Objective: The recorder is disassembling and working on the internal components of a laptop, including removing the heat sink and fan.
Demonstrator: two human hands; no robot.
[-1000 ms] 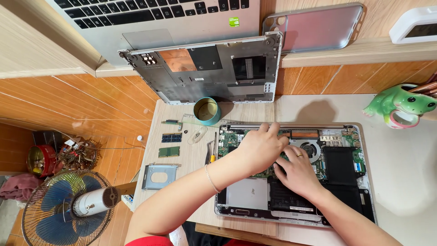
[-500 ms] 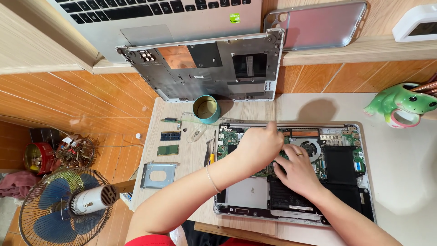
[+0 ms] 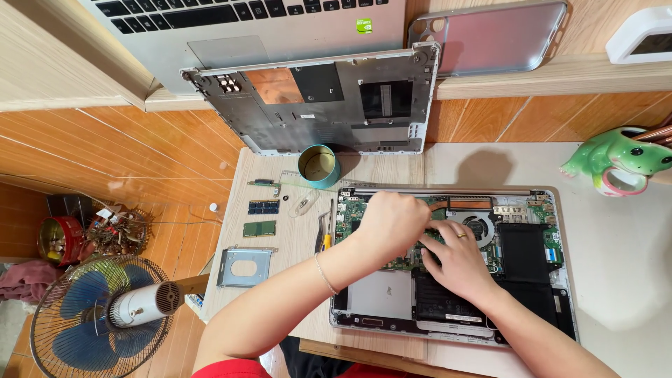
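Laptop [image 3: 448,266]: opened, back up on worktop [image 3: 616,280], board exposed.
Left hand [image 3: 390,225]: curled over board; grip cannot be told.
Right hand [image 3: 458,259]: fingers pressed flat beside fan [image 3: 479,227], nothing held.
Advice: force best kept light, board steadied.

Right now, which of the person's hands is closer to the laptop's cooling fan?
Right. The right hand rests on the opened laptop just below-left of the cooling fan; the left hand works farther left over the green board.
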